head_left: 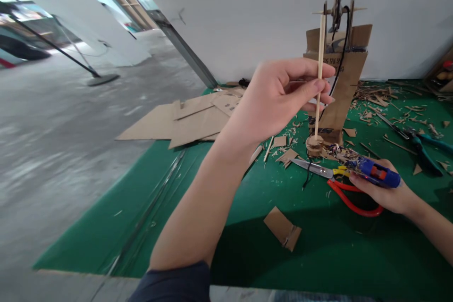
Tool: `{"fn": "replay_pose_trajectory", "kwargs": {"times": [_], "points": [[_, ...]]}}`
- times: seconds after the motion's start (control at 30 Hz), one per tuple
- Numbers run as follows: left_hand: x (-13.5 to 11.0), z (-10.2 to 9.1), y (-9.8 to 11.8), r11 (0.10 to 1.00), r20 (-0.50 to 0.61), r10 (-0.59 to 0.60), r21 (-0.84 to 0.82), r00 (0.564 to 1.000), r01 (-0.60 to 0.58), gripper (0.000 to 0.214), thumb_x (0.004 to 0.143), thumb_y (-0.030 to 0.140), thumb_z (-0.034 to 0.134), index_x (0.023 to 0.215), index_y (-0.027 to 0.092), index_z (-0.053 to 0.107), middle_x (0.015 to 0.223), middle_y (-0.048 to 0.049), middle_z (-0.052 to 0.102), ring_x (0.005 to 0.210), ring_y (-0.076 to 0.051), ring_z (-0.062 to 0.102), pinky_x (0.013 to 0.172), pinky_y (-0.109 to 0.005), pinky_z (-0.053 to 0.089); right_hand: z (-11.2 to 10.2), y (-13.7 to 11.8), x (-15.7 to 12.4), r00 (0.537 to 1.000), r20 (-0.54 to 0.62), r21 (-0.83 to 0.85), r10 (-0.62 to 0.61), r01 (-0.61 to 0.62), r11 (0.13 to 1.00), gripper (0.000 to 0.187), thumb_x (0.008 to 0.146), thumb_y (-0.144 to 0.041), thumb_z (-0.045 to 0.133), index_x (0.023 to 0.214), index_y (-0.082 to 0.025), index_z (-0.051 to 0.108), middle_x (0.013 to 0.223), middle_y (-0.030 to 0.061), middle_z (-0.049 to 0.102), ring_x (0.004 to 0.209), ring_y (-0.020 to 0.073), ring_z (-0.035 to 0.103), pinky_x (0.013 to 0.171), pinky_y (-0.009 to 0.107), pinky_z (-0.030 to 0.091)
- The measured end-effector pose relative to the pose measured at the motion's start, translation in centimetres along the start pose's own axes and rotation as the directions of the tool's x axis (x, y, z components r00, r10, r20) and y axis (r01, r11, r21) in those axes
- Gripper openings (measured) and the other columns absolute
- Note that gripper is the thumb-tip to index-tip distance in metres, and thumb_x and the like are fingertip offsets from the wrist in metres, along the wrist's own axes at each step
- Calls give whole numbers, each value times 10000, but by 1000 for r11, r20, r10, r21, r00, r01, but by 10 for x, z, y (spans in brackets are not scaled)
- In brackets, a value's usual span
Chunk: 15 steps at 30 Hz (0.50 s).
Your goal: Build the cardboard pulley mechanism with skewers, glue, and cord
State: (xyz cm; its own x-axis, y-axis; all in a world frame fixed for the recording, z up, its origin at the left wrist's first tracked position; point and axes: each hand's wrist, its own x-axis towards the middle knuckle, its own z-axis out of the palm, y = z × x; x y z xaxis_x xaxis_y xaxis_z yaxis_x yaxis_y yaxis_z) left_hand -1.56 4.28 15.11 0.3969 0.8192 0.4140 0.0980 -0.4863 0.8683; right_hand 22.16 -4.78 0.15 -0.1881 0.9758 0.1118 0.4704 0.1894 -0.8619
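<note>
The left hand (279,94) pinches a thin wooden stick (321,47) between its thumb and fingers. The stick stands almost straight up, and its low end is at a small round cardboard piece (314,141) on the green bench (244,226). The right hand (385,193) has its fingers wrapped around a blue glue gun (375,172). The gun's messy front points left, close to the round piece. Scissors (320,169) with red handles lie just below the gun. Behind the stick stands a tall cardboard tower (331,113) with a wheel (337,13) on top. Pliers (426,151) lie to the right, among cardboard scraps (382,99).
</note>
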Motion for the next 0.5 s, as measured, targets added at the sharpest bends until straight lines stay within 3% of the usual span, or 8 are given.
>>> {"fn": "replay_pose_trajectory", "kwargs": {"times": [0.13, 0.5], "points": [[-2, 3, 1, 1000, 11, 22, 20, 1000, -22, 100, 906, 113, 632, 907, 144, 726, 868, -23, 727, 786, -142, 750, 674, -238, 632, 3, 6, 0, 1000, -28, 26, 8, -7, 1000, 217, 881, -430, 697, 966, -232, 726, 755, 10, 733, 603, 172, 666, 531, 252, 528], [-2, 6, -2, 999, 48, 4, 32, 999, -5, 57, 878, 171, 678, 896, 172, 732, 954, -38, 738, 852, -192, 753, 774, -332, 652, 1, -4, 3, 1000, 18, 45, -4, 3, 999, 261, 872, -485, 694, 876, -226, 718, 649, 5, 666, 526, 146, 577, 463, 248, 470]]}}
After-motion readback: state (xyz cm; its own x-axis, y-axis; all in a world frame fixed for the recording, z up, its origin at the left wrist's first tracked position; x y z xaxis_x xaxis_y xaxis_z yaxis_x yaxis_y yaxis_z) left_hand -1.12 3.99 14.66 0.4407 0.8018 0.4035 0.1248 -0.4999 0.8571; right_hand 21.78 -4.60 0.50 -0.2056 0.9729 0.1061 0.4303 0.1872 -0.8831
